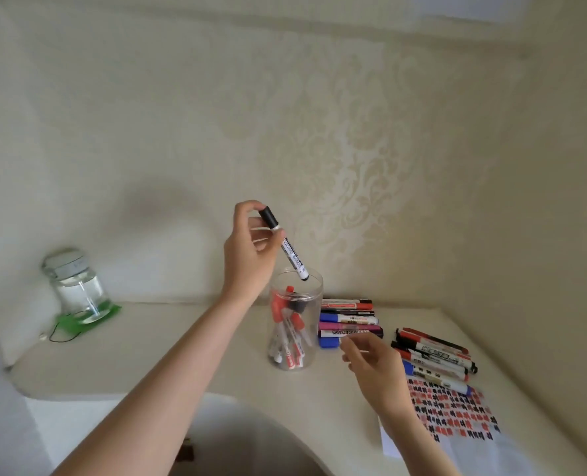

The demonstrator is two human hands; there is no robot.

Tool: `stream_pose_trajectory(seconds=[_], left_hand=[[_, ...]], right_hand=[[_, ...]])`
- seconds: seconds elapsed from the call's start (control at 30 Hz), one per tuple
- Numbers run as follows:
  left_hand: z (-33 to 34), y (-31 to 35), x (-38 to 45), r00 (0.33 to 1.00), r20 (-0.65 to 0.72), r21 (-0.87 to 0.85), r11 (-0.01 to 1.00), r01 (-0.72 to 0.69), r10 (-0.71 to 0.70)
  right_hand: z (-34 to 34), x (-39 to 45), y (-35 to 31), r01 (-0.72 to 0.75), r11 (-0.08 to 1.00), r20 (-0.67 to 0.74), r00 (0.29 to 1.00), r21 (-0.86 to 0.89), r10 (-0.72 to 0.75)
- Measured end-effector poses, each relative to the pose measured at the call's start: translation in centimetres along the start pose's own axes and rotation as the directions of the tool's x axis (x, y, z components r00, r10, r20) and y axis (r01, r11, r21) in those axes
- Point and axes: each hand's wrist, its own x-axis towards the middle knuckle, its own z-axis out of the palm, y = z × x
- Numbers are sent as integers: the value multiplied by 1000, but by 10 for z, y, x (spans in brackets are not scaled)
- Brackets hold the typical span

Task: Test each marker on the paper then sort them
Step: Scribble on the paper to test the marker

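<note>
The left hand pinches a black-capped white whiteboard marker near its cap, its tail directly below the grip at the mouth of the clear plastic jar, probably for drawing it out, while the right hand, fingers loosely spread and empty, waits beside the marked paper sheet.

Left hand pinches a black-capped marker, tilted, its lower end just inside the clear jar of markers. Right hand, fingers loosely curled, hovers near two marker rows and the marked paper.
</note>
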Motion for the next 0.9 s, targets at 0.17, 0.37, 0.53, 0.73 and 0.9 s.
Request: stream_pose_trajectory(seconds=[0.17,0.37,0.53,0.73,0.9], left_hand=[[27,-30,-10,959,268,406,914,-23,-95],[30,-38,-11,921,391,551,801,-234,0],[48,-26,-66,794,544,234,860,-453,270],[64,-120,-143,691,717,367,891,-267,-89],[73,-141,-158,752,638,342,936,-83,-167]], right_hand=[[-7,1,22,-41,999,-6,999,-18,41],[-22,17,41,-75,984,10,997,-160,78],[-38,47,55,-18,913,46,998,-409,41],[-36,75,77,242,703,209,969,-669,-134],[-26,96,80,294,583,262,955,-757,-142]])
